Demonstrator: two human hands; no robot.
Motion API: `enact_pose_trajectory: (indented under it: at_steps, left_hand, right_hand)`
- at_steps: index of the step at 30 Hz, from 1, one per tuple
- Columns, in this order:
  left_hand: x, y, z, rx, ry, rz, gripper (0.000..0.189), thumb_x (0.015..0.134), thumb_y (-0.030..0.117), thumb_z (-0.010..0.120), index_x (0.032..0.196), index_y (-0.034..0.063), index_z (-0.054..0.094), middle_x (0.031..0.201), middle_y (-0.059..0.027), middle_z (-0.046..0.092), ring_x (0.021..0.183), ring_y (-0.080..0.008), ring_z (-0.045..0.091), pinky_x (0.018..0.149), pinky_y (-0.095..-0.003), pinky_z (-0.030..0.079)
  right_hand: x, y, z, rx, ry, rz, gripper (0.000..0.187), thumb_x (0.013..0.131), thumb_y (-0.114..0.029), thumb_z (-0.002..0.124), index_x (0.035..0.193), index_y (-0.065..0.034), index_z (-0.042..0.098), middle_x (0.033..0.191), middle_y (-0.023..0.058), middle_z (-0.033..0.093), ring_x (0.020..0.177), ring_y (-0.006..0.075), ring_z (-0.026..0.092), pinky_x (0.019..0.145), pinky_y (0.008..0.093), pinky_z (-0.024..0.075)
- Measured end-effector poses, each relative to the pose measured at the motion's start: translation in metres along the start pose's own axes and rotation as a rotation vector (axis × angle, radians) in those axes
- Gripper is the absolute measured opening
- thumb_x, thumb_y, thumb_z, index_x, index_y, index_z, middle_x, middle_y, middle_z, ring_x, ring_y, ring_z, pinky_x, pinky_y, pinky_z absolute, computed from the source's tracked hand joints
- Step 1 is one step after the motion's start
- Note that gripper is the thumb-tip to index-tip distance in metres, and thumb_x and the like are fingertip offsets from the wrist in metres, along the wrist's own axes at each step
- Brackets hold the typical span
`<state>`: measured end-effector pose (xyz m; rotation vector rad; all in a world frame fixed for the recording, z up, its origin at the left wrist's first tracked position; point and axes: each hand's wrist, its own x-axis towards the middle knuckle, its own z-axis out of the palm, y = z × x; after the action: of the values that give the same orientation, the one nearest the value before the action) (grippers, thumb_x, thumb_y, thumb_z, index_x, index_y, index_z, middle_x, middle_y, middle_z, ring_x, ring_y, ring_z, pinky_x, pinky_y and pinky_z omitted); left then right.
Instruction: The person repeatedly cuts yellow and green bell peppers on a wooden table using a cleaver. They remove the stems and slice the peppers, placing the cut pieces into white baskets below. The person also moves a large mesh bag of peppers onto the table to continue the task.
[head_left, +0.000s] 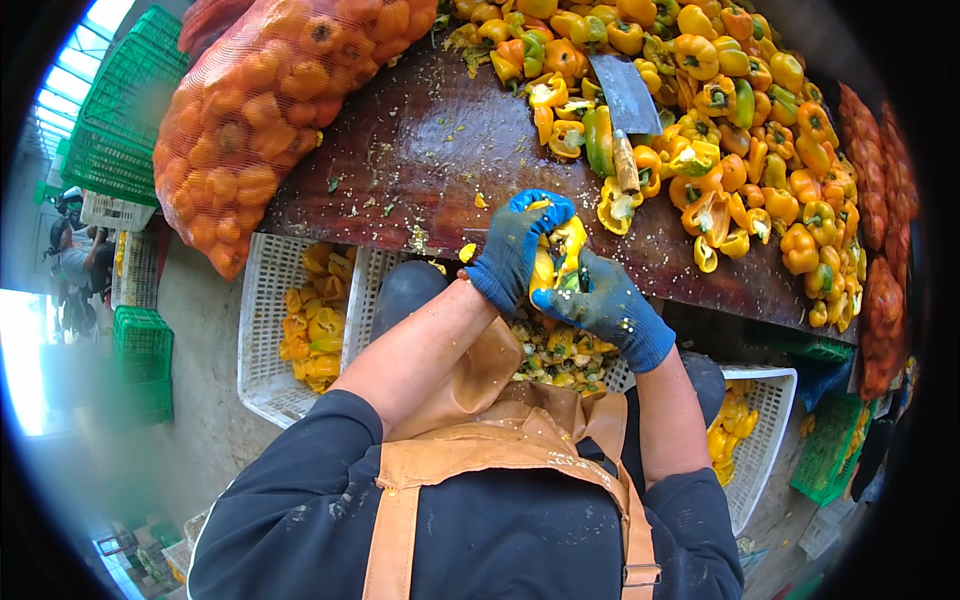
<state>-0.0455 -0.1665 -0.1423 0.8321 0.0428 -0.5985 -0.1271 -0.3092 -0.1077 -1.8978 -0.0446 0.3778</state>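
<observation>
Both of my hands wear blue knitted work gloves with dirty, coated palms. Between them, just off the table's front edge, is a yellow bell pepper (568, 237) that is split open. My left hand (517, 244) grips its left and upper side. On the lower right, my right hand (615, 304) holds it with the fingers partly hidden inside or behind the flesh. Under my hands, a container of pepper cores and seedy scraps (559, 352) shows between my knees. A cleaver (626, 94) with a wooden handle lies on cut peppers beyond my right hand.
A large heap of yellow and orange bell peppers (750, 112) covers the right of the dark red table (375, 165). An orange mesh sack of peppers (255, 120) leans at left. White plastic crates (262, 360) with pepper pieces flank my legs. Green crates (124, 112) stand farther left.
</observation>
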Motion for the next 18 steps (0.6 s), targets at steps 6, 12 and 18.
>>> enact_pose_trajectory:
  at_steps: [6, 12, 18]
  left_hand:
    - [-0.008, 0.024, 0.000, 0.085, 0.006, 0.027, 0.011, 0.084, 0.007, 0.069, 0.093, 0.0032, 0.064, 0.084, -0.0047, 0.065, 0.073, -0.0145, 0.062, 0.069, -0.0262, 0.052]
    - [-0.011, 0.099, -0.077, 0.852, 0.105, 0.663, 0.014, 0.089, 0.018, 0.065, 0.088, 0.0045, 0.063, 0.084, -0.0049, 0.065, 0.079, -0.0120, 0.060, 0.071, -0.0295, 0.050]
    - [-0.107, 0.192, -0.168, 1.265, 0.545, 0.527, 0.024, 0.091, 0.023, 0.063, 0.106, 0.0032, 0.065, 0.096, -0.0067, 0.065, 0.082, -0.0158, 0.060, 0.074, -0.0306, 0.050]
  right_hand:
    - [-0.016, -0.020, -0.021, -0.121, -0.400, 0.098, 0.047, 0.083, -0.043, 0.076, 0.106, -0.0033, 0.068, 0.091, 0.0134, 0.071, 0.083, 0.0188, 0.065, 0.079, 0.0377, 0.0519]
    - [-0.020, 0.009, -0.004, -0.486, -0.494, 0.164, 0.057, 0.073, -0.047, 0.078, 0.106, -0.0023, 0.067, 0.100, 0.0187, 0.070, 0.093, 0.0320, 0.066, 0.085, 0.0398, 0.0512]
    - [-0.006, 0.120, 0.056, -0.737, -0.356, 0.229, 0.051, 0.077, -0.044, 0.069, 0.110, -0.0055, 0.068, 0.113, 0.0194, 0.068, 0.109, 0.0362, 0.063, 0.091, 0.0439, 0.0509]
